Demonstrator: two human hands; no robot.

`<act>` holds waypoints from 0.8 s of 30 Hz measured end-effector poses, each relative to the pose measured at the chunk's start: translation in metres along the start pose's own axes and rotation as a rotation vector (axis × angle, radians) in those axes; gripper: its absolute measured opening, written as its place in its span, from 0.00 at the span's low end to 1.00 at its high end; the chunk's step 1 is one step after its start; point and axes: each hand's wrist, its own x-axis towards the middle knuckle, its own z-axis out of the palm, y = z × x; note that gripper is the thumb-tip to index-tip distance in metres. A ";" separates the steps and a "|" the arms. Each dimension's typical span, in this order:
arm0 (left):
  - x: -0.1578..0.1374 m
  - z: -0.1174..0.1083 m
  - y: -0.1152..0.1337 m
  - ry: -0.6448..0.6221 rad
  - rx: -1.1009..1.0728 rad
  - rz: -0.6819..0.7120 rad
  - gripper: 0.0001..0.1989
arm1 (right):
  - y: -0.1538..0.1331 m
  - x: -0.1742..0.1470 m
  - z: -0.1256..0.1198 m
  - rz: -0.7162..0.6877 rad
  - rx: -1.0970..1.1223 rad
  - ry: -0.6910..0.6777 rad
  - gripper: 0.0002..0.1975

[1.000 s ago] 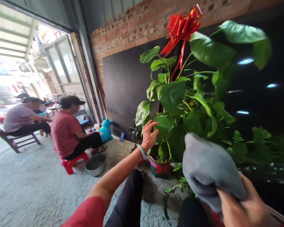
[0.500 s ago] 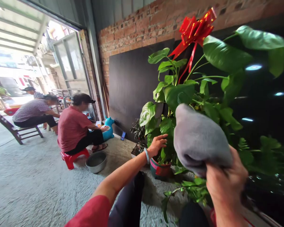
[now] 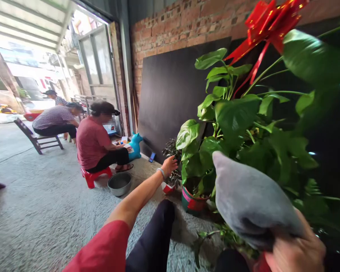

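The big leafy plant [image 3: 243, 128] in its green and red pot [image 3: 194, 202] stands against the dark board [image 3: 170, 90] leaning on the brick wall [image 3: 187, 22], and everything here arranges itself around it. The person sits on the ground facing it, close enough to reach its leaves, one dark-trousered knee [image 3: 158, 234] drawn up in front of the pot. The right hand [image 3: 296, 251] is low and nearest the viewer, in front of the plant's lower leaves, its fingers clenched around a bunched grey cloth [image 3: 249, 204] so that a rounded wad sticks up toward the foliage, held the way one holds a rag for wiping. The left hand [image 3: 169, 165], with a pale bracelet at the wrist, is stretched out to the left of the plant, its fingers loosely spread and holding nothing, at the dark little plant [image 3: 171, 158] in the small red and white pot [image 3: 168, 187] just beside the big pot; whether the fingertips touch its leaves I cannot tell. A red ribbon bow [image 3: 268, 22] is tied at the top of the big plant. Left of the plant, well apart, a person in a red shirt [image 3: 95, 141] sits on a low red stool [image 3: 95, 175] with a metal bowl [image 3: 119, 184] on the floor near them and a blue toy animal [image 3: 136, 145] by the board; further left, near the open doorway, another person sits on a wooden chair [image 3: 36, 138].
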 end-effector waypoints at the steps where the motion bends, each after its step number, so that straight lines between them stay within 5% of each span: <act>1: 0.004 0.007 0.002 -0.035 -0.021 -0.023 0.10 | -0.001 -0.001 0.006 -0.026 0.020 -0.002 0.30; 6: 0.009 0.037 -0.007 -0.146 -0.139 -0.102 0.03 | 0.021 -0.009 0.010 0.032 -0.162 -0.151 0.34; 10: -0.005 0.029 -0.016 -0.234 -0.163 -0.112 0.06 | -0.003 -0.006 0.014 0.055 -0.082 -0.055 0.33; 14: -0.025 0.029 -0.025 -0.380 -0.040 -0.147 0.07 | -0.022 0.023 0.070 -0.248 0.020 -0.004 0.21; 17: -0.032 0.034 -0.031 -0.411 0.000 -0.093 0.09 | 0.006 0.038 0.103 -0.238 -0.195 -0.224 0.24; 20: -0.028 0.029 -0.033 -0.384 0.023 -0.035 0.10 | 0.038 0.026 0.090 -0.092 -0.380 -0.376 0.26; 24: -0.020 0.011 -0.033 -0.361 0.052 -0.033 0.08 | 0.020 0.004 0.046 -0.010 -0.261 -0.221 0.29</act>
